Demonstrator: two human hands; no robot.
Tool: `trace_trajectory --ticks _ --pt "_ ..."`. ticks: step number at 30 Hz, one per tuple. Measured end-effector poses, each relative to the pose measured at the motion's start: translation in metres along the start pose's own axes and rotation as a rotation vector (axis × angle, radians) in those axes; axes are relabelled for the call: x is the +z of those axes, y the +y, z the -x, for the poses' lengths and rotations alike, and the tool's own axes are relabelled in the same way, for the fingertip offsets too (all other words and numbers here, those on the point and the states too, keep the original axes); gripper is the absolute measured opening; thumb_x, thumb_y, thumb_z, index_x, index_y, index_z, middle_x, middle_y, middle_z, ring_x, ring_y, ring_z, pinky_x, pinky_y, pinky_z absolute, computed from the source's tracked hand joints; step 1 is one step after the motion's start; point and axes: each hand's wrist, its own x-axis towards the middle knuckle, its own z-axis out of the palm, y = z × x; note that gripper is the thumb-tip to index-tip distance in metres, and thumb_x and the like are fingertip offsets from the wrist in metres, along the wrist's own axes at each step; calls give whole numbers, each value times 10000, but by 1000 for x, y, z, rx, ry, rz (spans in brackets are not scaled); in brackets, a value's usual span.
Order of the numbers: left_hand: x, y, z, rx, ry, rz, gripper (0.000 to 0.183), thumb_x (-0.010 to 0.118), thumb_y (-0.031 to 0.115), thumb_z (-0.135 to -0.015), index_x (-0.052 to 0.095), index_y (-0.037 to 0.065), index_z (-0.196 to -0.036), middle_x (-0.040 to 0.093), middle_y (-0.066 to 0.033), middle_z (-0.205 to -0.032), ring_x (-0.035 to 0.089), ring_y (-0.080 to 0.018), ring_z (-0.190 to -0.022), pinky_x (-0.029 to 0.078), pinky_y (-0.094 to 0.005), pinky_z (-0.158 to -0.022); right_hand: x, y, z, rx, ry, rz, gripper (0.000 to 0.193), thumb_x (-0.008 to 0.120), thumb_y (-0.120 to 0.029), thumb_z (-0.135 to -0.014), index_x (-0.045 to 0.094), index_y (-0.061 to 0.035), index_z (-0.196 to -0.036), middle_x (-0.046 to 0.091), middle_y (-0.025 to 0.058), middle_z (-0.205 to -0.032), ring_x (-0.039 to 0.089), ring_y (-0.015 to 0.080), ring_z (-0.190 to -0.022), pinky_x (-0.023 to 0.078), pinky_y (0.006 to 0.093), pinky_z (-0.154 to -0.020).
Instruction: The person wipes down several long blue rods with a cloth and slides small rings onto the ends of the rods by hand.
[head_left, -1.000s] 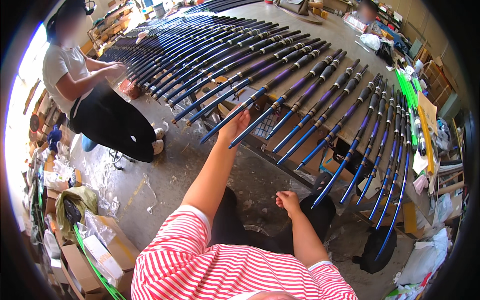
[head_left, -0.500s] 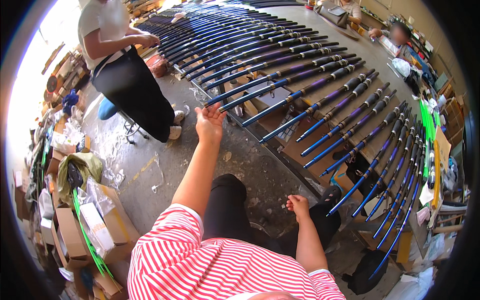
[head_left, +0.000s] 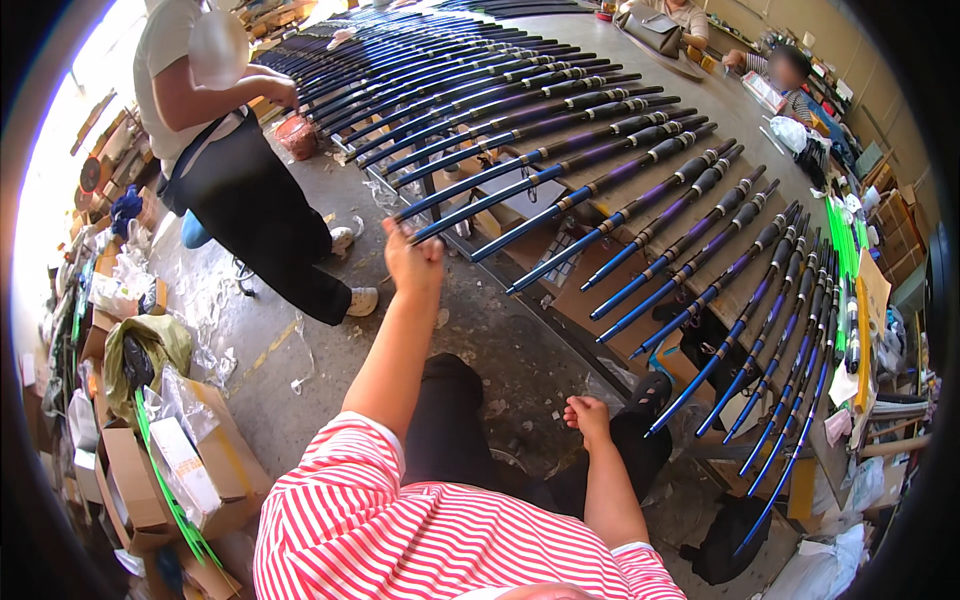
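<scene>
Head view, the only one I've got. Left hand (head_left: 414, 266) is up at the near ends of the fanned blue-and-black rods, fingers curled in; I can't tell from here whether they pinch a rod or only brush against it. Nearest to it is a blue rod (head_left: 480, 207), its tip right at the knuckles, with a neighbouring rod (head_left: 450, 194) just beyond it. Both tips overhang the near edge of the table (head_left: 735, 120).

Key relation for me: the nearest rod lies up and to the right of the left hand, long axis running away from that hand, blue end toward the person, dark grip inward over the tabletop. So the hand sits at the rod's end, not along its side. Left is clearly the nearer one. Right hand (head_left: 588, 415) is low by the right thigh, loosely clenched, well apart from those two tips; I can't make out anything in it.

Around: a co-worker in a white top (head_left: 165, 65) stands at left with hands near the far rods. Green rods (head_left: 840, 240) at the right end, cardboard boxes (head_left: 135, 475) on the left, black bag (head_left: 728, 540) low at right.
</scene>
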Motion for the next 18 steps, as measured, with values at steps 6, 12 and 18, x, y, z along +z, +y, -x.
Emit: trace_trajectory --ticks 6,12,18 --pt "1 -47 -29 -207 -109 -38 265 344 279 -902 402 130 -690 298 6 -467 287 -110 -363 236 -242 -338 3 1 -3 19 -58 27 196 565 -199 -811 594 -11 -858 587 43 -691 562 107 -564 450 208 -487" --pt "51 -119 -50 -329 -202 -104 289 363 283 -897 392 98 -677 281 -6 -490 263 -115 -377 213 -245 -347 2 -12 -3 53 -41 -17 172 562 -183 -815 595 -19 -857 585 36 -685 562 97 -572 451 206 -492" --pt "57 -125 -41 -349 -100 -241 294 368 317 -896 418 83 -726 320 0 -497 283 -96 -382 227 -219 -339 0 -11 -7 44 -40 -22 168 566 -178 -812 591 -18 -858 583 36 -681 564 99 -573 453 206 -492"
